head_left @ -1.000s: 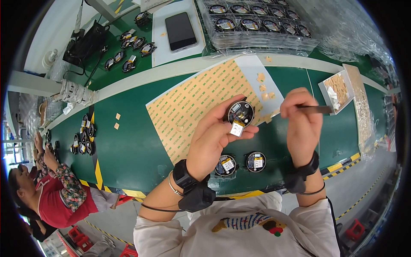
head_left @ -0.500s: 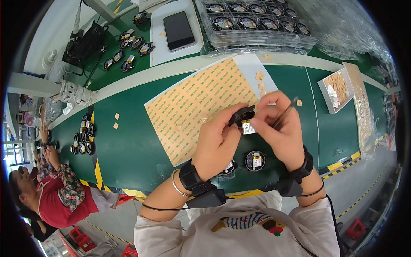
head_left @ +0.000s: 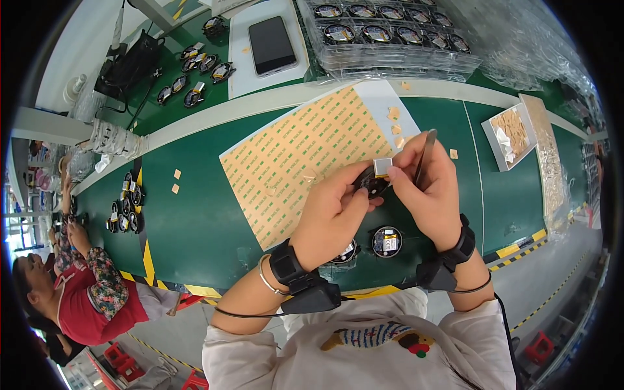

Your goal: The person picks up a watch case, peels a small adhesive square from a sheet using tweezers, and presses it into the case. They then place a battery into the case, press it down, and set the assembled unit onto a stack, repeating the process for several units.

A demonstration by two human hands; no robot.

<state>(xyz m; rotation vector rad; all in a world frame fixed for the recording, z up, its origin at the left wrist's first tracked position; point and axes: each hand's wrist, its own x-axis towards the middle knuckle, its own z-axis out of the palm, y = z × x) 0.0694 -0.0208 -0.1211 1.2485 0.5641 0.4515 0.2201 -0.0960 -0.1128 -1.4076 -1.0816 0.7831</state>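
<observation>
My left hand [head_left: 333,211] is closed around a round black device housing [head_left: 372,187], tilted, above the green table. A small silver battery [head_left: 383,166] stands up from the housing's far side, and the fingertips of my right hand [head_left: 426,198] are at its right edge. That hand also grips a pair of metal tweezers [head_left: 426,155], pointing up and away. Just below my hands, a round open unit [head_left: 387,242] with a battery lies on the table. A second open unit [head_left: 346,252] is partly hidden by my left wrist.
A tan adhesive sheet with green print [head_left: 292,162] lies left of my hands. Loose tan squares [head_left: 394,114] are scattered about. A white box [head_left: 510,140] of tan pieces stands right. Clustered round units [head_left: 125,208] lie left. Behind the ledge are a phone [head_left: 272,45] and clear trays [head_left: 390,58].
The battery has swung up from below the housing, showing its plain silver face instead of its printed white one. The tweezers in my right hand now point more upright.
</observation>
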